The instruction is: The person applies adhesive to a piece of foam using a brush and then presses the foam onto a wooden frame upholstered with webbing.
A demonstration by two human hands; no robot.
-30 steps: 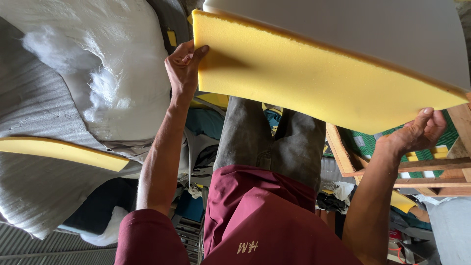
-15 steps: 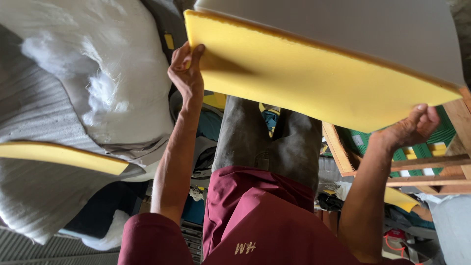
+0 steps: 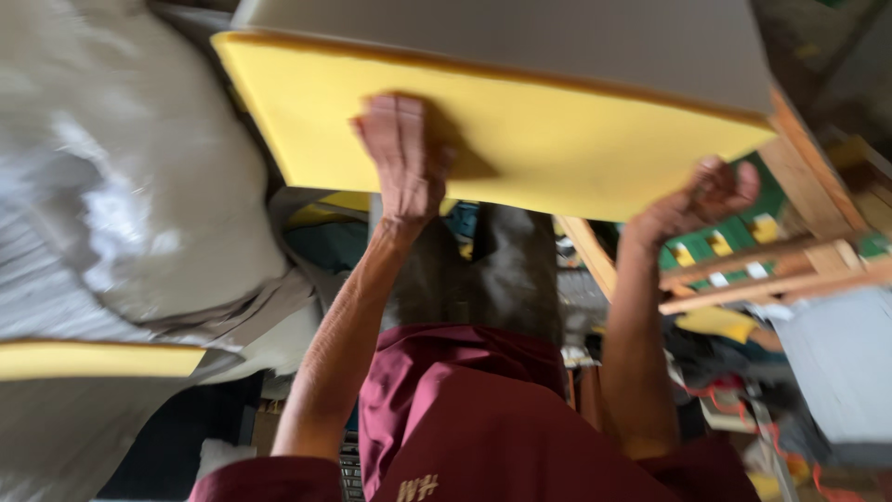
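Overhead, yellow foam slab (image 3: 557, 149) apparently rests against left hand (image 3: 404, 153).

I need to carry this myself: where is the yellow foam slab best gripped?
By its two opposite edges, one hand per side. The foam slab is wide and flat, too broad for one hand. The left hand lies flat on its face; the right hand is at its lower right edge.
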